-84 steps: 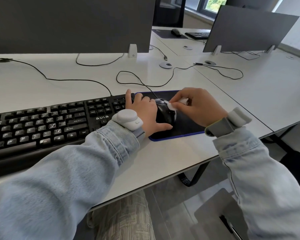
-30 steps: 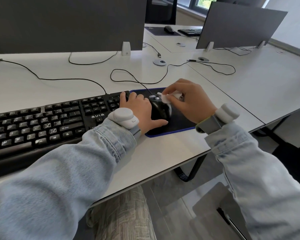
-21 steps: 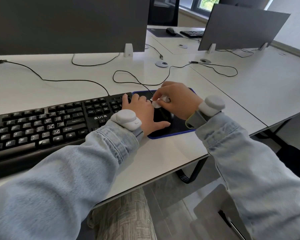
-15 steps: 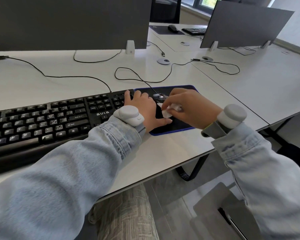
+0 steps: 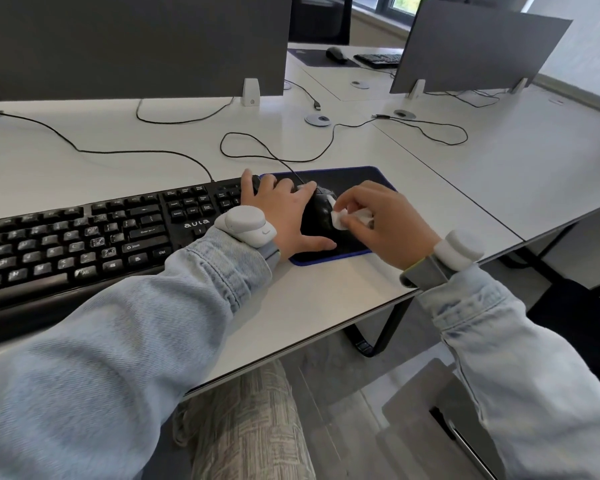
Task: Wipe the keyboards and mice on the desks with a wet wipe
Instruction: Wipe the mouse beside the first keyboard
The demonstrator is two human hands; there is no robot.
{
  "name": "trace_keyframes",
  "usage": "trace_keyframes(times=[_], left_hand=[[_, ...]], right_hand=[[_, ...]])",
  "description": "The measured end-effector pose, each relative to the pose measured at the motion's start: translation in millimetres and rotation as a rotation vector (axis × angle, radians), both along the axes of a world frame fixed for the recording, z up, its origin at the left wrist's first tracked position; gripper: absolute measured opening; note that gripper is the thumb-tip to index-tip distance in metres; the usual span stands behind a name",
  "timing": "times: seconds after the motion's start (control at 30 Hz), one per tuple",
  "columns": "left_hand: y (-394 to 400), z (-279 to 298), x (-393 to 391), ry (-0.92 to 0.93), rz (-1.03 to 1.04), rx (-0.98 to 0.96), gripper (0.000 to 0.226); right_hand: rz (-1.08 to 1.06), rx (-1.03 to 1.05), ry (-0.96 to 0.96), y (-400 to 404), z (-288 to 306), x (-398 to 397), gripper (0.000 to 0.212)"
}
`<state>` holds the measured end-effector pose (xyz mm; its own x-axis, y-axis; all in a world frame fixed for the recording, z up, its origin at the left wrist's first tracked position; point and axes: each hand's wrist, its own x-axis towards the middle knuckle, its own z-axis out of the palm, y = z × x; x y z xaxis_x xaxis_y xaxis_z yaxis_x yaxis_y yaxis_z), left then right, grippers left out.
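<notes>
Mouse (image 5: 317, 213) on the mat (image 5: 357, 176) is steadied by the flat, spread left hand (image 5: 288, 220); its right side is rubbed with a wet wipe (image 5: 347, 216) pinched in the right hand (image 5: 385, 226); the near keyboard (image 5: 84, 237), left, shows no sign of wiping; the far desk's keyboard (image 5: 378, 59) and mouse (image 5: 336, 53) are judged outstanding.

Left hand (image 5: 286, 216) flat, fingers spread, thumb out, right hand (image 5: 383, 223) curled in a pinch, both forearms extended forward

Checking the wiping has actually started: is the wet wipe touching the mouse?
Touching. The head view shows the right hand pressing the wet wipe against the mouse, no gap visible.
</notes>
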<state>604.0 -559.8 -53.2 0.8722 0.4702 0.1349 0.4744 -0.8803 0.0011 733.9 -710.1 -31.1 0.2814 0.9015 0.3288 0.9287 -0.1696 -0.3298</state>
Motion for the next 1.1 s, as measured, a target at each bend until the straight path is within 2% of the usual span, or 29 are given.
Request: trace_keyframes(times=[0.1, 0.2, 0.3, 0.43, 0.57, 0.7, 0.87, 1.0, 1.1], left_hand=[[0.3, 0.0, 0.2, -0.004, -0.011, -0.004, 0.113], [0.7, 1.2, -1.1, 0.007, -0.008, -0.033, 0.119], [0.9, 3.6, -1.6, 0.011, -0.008, -0.05, 0.116], [3.4, 2.6, -1.7, 0.017, -0.029, -0.043, 0.114], [4.3, 0.3, -0.7, 0.017, -0.032, -0.056, 0.113], [2.5, 1.4, -0.2, 0.023, -0.029, -0.058, 0.115], [4.7, 1.5, -3.1, 0.028, -0.031, -0.048, 0.125], [5.8, 3.7, -5.1, 0.044, -0.034, -0.065, 0.14], [4.8, 5.5, -5.2, 0.052, -0.031, -0.071, 0.143]], right_hand=[[0.058, -0.111, -0.053, -4.9, 6.3, -5.3, 0.01], [0.022, 0.01, -0.054, 5.4, 17.1, 0.4, 0.009], [-0.076, 0.112, 0.037, 31.9, 23.9, 9.2, 0.008], [-0.047, -0.003, 0.102, 46.5, 17.9, 10.4, 0.008], [0.037, -0.005, 0.019, 20.4, 9.7, -4.3, 0.011], [0.079, -0.108, -0.056, -2.7, 4.7, -12.1, 0.008], [-0.052, 0.14, -0.025, 12.4, 11.7, -5.6, 0.009], [0.023, 0.021, -0.049, 14.9, 3.0, -20.2, 0.009], [0.078, -0.083, -0.075, -0.1, -2.2, -23.4, 0.008]])
